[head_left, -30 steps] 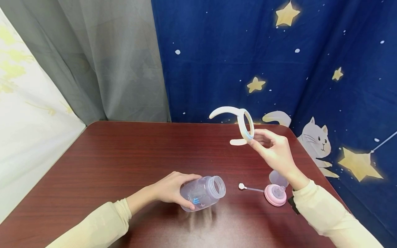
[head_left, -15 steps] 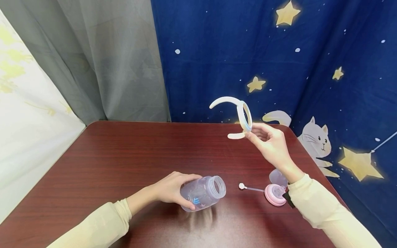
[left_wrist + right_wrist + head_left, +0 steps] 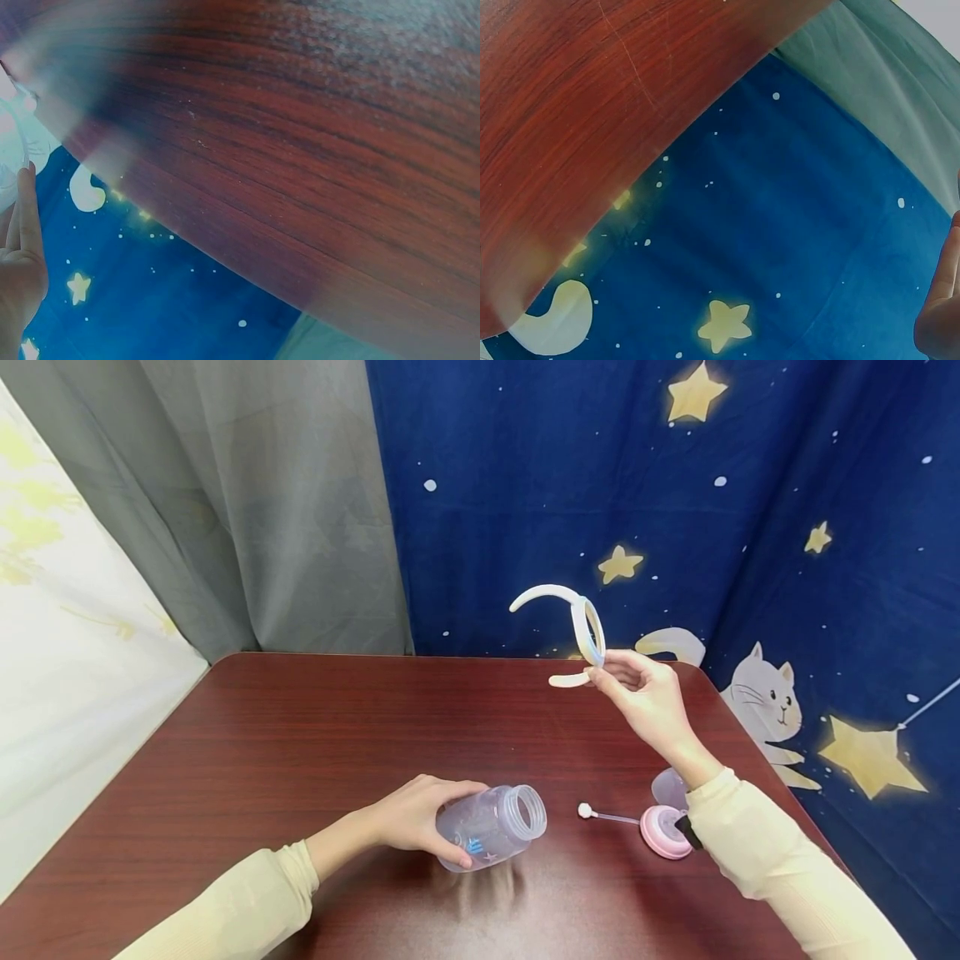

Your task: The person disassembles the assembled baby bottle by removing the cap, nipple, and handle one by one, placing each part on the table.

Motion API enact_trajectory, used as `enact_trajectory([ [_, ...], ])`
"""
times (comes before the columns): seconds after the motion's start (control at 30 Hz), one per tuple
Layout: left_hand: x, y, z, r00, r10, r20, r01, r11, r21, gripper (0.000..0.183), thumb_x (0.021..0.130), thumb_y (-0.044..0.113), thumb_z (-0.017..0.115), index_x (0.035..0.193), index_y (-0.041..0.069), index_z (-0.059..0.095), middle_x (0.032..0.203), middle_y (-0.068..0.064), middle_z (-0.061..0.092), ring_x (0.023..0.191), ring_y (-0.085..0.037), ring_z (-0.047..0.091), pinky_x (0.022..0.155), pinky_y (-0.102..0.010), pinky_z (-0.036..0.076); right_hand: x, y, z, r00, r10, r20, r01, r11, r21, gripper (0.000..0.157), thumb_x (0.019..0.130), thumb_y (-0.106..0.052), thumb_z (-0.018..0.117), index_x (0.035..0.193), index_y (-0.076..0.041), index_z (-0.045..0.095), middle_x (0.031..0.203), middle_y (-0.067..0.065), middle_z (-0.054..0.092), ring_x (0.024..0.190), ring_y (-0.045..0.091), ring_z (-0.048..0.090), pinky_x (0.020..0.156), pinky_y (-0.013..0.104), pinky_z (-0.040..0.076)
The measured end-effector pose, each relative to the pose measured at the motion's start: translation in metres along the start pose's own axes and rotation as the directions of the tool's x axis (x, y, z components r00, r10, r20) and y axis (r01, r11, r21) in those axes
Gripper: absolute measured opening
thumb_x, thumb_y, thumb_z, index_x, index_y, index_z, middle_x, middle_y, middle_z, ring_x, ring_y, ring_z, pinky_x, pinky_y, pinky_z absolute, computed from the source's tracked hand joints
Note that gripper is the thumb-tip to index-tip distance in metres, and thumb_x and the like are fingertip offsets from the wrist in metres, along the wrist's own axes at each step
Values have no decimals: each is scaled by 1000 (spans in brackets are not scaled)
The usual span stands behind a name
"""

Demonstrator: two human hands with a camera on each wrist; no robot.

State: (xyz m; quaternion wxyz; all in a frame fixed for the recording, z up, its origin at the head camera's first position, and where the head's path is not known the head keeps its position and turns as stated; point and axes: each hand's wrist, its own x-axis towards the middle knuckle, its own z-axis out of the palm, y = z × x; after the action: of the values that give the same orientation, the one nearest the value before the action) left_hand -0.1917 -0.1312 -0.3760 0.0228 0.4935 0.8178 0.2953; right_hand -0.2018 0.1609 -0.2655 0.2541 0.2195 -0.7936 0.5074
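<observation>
In the head view my left hand [image 3: 412, 814] grips a translucent baby bottle [image 3: 483, 835] around its body. The bottle is tilted over the table, its open threaded mouth pointing right. Up at the right, my right hand [image 3: 645, 697] pinches the lower edge of a white bottle handle [image 3: 579, 631], a ring with two curved arms, held above the table's far part. Below the right forearm lies a pink bottle collar [image 3: 657, 841] with a thin straw [image 3: 618, 818] ending in a white weight [image 3: 585, 810]. The sleeve and a black band hide part of the collar.
A clear dome cap [image 3: 667, 788] sits just behind the pink collar, partly covered by the right wrist. The brown wooden table [image 3: 337, 718] ends at a far edge before a grey curtain [image 3: 300, 510] and a blue star-patterned curtain [image 3: 525, 510].
My right hand has risen and shifted slightly left with the bottle handle, moving farther over the table. The left hand and the baby bottle have stayed in place.
</observation>
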Motion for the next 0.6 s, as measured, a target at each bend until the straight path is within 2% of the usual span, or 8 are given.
enact_trajectory([
  [0.1, 0, 1, 0, 1000, -1, -3, 1, 1000, 4, 74, 62, 56, 70, 123, 19, 48, 98, 11, 58, 78, 0, 53, 64, -17, 42, 1, 4, 1, 1000, 12, 0, -12, 1000, 0, 23, 78, 3, 63, 99, 10, 59, 83, 22, 62, 72, 10, 62, 67, 19, 46],
  [0.23, 0, 1, 1, 1000, 3, -6, -2, 1000, 12, 74, 62, 56, 69, 123, 18, 49, 98, 10, 59, 78, 0, 53, 64, -17, 42, 3, 9, 3, 999, 39, 1, -39, 999, 13, 22, 78, 3, 62, 98, 11, 59, 83, 22, 62, 73, 27, 62, 67, 19, 46],
  [0.37, 0, 1, 2, 1000, 10, -9, -10, 1000, 15, 74, 62, 56, 70, 122, 18, 49, 97, 10, 59, 76, 1, 52, 63, -16, 42, 5, 14, 5, 998, 60, -1, -60, 998, 34, 20, 79, 3, 62, 97, 11, 59, 82, 23, 62, 73, 37, 60, 65, 19, 47],
  [0.47, 0, 1, 2, 1000, 12, -11, -12, 1000, 16, 74, 62, 56, 70, 122, 18, 49, 96, 10, 59, 75, 1, 52, 62, -15, 41, 6, 18, 6, 998, 66, 1, -66, 997, 26, 20, 79, 2, 62, 97, 11, 59, 81, 23, 62, 71, 33, 61, 64, 19, 47],
  [0.6, 1, 1, 2, 1000, 13, -8, -13, 1000, 16, 74, 62, 56, 70, 122, 18, 49, 97, 10, 59, 75, 1, 52, 62, -15, 41, 6, 23, 8, 996, 87, 10, -88, 996, 29, 20, 80, 1, 62, 97, 11, 59, 80, 23, 62, 68, 13, 62, 64, 18, 47],
])
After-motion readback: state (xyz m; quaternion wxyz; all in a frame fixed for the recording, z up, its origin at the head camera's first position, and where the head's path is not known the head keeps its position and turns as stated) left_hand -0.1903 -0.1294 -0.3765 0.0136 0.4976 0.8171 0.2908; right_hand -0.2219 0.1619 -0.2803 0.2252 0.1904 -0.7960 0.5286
